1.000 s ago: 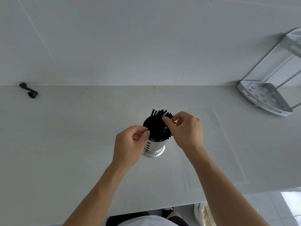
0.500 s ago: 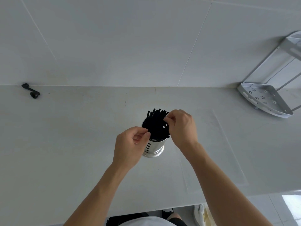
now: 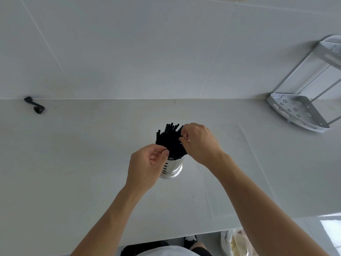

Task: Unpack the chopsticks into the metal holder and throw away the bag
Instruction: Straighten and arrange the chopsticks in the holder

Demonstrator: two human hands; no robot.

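Observation:
A shiny metal holder [image 3: 173,167] with slots stands upright in the middle of the white counter [image 3: 73,163]. A bundle of black chopsticks [image 3: 170,139] sticks out of it, fanned at the top. My left hand [image 3: 145,167] is at the bundle's left side, its thumb and forefinger pinching at the outer chopsticks. From the right, my right hand [image 3: 199,143] pinches the chopstick tops with curled fingers. A clear, flat plastic bag [image 3: 239,172] lies on the counter just right of the holder, barely visible.
A white perforated corner rack [image 3: 299,111] stands at the back right against the tiled wall. A small black handle-like object [image 3: 35,106] lies at the back left. Beyond the counter's front edge, plastic bags [image 3: 238,242] sit on the floor.
My right hand's fingers have shifted slightly leftwards over the chopstick tops, and the bundle leans a little more to the left. My left hand has stayed almost still.

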